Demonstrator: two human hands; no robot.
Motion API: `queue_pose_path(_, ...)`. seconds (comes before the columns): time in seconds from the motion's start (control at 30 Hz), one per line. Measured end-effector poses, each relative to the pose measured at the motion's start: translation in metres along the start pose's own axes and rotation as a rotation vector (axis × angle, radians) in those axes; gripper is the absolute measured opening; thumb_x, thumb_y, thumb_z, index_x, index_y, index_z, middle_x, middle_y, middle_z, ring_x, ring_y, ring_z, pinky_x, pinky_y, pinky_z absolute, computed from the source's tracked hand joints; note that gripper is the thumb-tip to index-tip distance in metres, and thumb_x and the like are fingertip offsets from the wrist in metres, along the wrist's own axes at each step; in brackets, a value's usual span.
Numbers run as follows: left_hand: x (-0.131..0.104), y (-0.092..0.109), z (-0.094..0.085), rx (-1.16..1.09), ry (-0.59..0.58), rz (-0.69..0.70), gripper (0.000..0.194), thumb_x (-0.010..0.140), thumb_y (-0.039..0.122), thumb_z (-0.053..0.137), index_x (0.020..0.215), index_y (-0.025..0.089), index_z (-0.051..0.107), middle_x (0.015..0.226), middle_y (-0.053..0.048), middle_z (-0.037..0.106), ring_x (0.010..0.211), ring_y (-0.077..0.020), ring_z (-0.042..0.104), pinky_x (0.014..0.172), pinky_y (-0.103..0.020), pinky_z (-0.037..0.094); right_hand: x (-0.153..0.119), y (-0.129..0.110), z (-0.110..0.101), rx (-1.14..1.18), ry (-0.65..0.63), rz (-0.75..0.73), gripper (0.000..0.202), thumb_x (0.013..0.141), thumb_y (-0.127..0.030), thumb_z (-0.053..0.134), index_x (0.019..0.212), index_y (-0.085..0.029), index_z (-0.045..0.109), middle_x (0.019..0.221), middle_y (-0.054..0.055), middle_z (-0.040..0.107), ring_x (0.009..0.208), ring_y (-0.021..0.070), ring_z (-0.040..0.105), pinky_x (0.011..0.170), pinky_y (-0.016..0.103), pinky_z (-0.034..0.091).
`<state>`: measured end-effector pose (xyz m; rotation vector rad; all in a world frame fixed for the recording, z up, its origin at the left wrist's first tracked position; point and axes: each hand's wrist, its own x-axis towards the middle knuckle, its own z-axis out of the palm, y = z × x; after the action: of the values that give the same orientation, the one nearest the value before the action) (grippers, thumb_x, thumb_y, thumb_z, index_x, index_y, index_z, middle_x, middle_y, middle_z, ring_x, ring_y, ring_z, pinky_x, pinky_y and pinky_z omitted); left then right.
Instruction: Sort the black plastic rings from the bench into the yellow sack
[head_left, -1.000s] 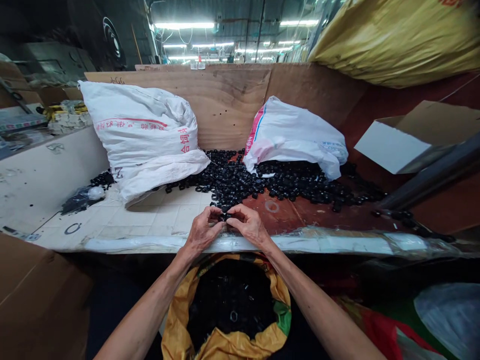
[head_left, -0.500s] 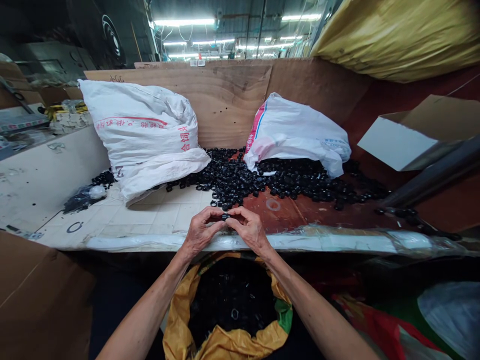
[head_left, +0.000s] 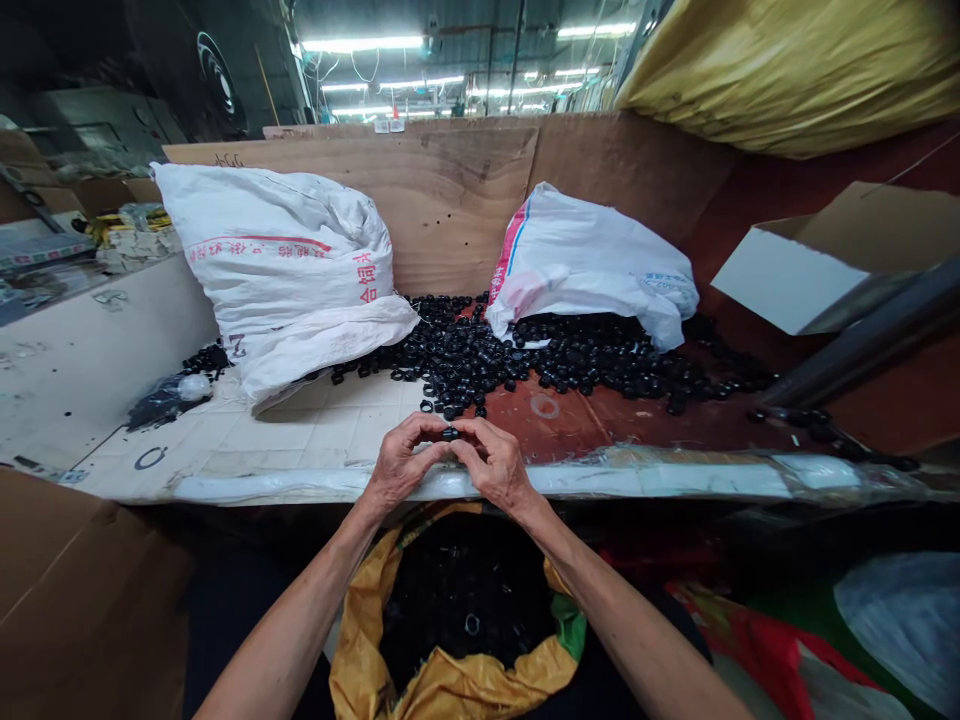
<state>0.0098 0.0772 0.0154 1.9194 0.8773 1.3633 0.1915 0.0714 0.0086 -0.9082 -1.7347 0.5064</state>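
Between my two hands is a small black ring-like plastic part (head_left: 450, 434), pinched by the fingertips from both sides. My left hand (head_left: 405, 460) is closed on its left side, and my right hand (head_left: 495, 462) is closed on its right. Both are above the front edge of the bench. Just beyond the fingers lies a heap of similar black parts (head_left: 457, 350). Below my forearms an orange sack (head_left: 457, 685) stands with its mouth wide, full of dark parts. The fingertips partly hide the held piece.
Two white woven sacks, one at the left (head_left: 285, 270) and one at the right (head_left: 592, 265), rest on the bench by a wooden board (head_left: 442, 220). An open carton (head_left: 795, 275) and a dark bar (head_left: 862, 330) are at the right. A yellow sack (head_left: 795, 70) hangs over the upper right.
Both hands stay together on the small black part, with a slight shift of the right fingers around it. The whole view has moved a little.
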Motion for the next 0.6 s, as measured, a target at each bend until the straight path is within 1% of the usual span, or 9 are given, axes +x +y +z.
queue_pose_path(0.03,0.0000,0.0005,0.0001,0.006,-0.009,0.000,0.017,0.088,0.028,0.072,0.102,0.018,0.068,0.100,-0.005,0.066,0.090,-0.0162,0.065,0.083,-0.030,0.055,0.0003,0.0001,-0.0001,-0.020,-0.004,0.004,0.021,0.096,-0.034,0.056,0.096,-0.018,0.069,0.081,0.004,0.068,0.067,0.0155,0.061,0.065,0.025,0.048)
queue_pose_path(0.1,0.0003,0.0024,0.0003,0.023,-0.039,-0.002,0.017,0.088,0.029,0.072,0.101,0.018,0.069,0.098,-0.005,0.066,0.090,-0.0164,0.065,0.082,-0.030,0.054,0.0012,0.0001,-0.0004,-0.088,-0.007,0.033,0.033,0.099,-0.036,0.051,0.077,-0.018,0.067,0.065,0.002,0.062,0.058,0.0140,0.055,0.061,0.025,0.044)
queue_pose_path(0.17,0.0007,0.0048,0.0005,0.026,-0.046,-0.017,0.018,0.087,0.029,0.073,0.101,0.018,0.069,0.099,-0.005,0.066,0.089,-0.0163,0.064,0.083,-0.031,0.054,0.0015,-0.0008,-0.0009,-0.144,-0.015,0.064,0.044,0.102,-0.039,0.045,0.068,-0.019,0.063,0.057,0.000,0.055,0.054,0.0135,0.050,0.059,0.025,0.041)
queue_pose_path(0.3,0.0006,0.0079,0.0004,0.008,-0.018,-0.034,0.018,0.088,0.031,0.071,0.100,0.018,0.069,0.098,-0.005,0.066,0.088,-0.0159,0.064,0.082,-0.030,0.055,0.0001,-0.0037,-0.0042,-0.066,-0.043,0.076,0.035,0.100,-0.045,0.048,0.096,-0.019,0.070,0.070,0.001,0.062,0.059,0.0146,0.053,0.061,0.025,0.043)
queue_pose_path(0.33,0.0003,0.0078,0.0002,0.010,-0.019,-0.038,0.018,0.088,0.031,0.071,0.100,0.018,0.069,0.098,-0.005,0.066,0.087,-0.0160,0.064,0.082,-0.030,0.055,-0.0003,-0.0043,-0.0052,-0.051,-0.055,0.083,0.035,0.100,-0.046,0.049,0.095,-0.019,0.070,0.069,0.000,0.062,0.058,0.0144,0.052,0.061,0.025,0.042)
queue_pose_path(0.43,-0.0007,0.0057,-0.0003,0.014,-0.009,-0.060,0.018,0.088,0.031,0.071,0.100,0.018,0.069,0.098,-0.005,0.066,0.088,-0.0161,0.065,0.083,-0.030,0.055,-0.0016,-0.0059,-0.0074,-0.078,-0.047,0.104,0.040,0.099,-0.044,0.051,0.072,-0.019,0.066,0.059,-0.001,0.054,0.055,0.0138,0.048,0.059,0.026,0.041)
queue_pose_path(0.47,-0.0008,0.0048,-0.0005,0.007,0.000,-0.068,0.017,0.087,0.030,0.071,0.100,0.019,0.069,0.099,-0.005,0.067,0.089,-0.0162,0.065,0.083,-0.030,0.055,-0.0021,-0.0064,-0.0076,-0.075,-0.029,0.100,0.037,0.098,-0.043,0.053,0.073,-0.019,0.067,0.061,0.000,0.055,0.056,0.0141,0.049,0.060,0.026,0.042)
queue_pose_path(0.53,-0.0006,0.0033,-0.0010,-0.018,0.019,-0.081,0.016,0.087,0.030,0.071,0.099,0.019,0.069,0.100,-0.004,0.066,0.090,-0.0163,0.065,0.083,-0.030,0.054,-0.0033,-0.0069,-0.0069,-0.029,-0.027,0.058,0.023,0.094,-0.039,0.059,0.095,-0.018,0.070,0.077,0.002,0.062,0.065,0.0156,0.056,0.064,0.027,0.046)
queue_pose_path(0.6,-0.0002,0.0031,-0.0015,-0.043,0.014,-0.094,0.016,0.087,0.030,0.071,0.100,0.019,0.068,0.100,-0.004,0.066,0.090,-0.0165,0.065,0.084,-0.030,0.054,-0.0047,-0.0065,-0.0053,0.024,-0.041,0.027,0.024,0.094,-0.034,0.059,0.112,-0.019,0.067,0.087,0.004,0.065,0.074,0.0170,0.060,0.069,0.027,0.049)
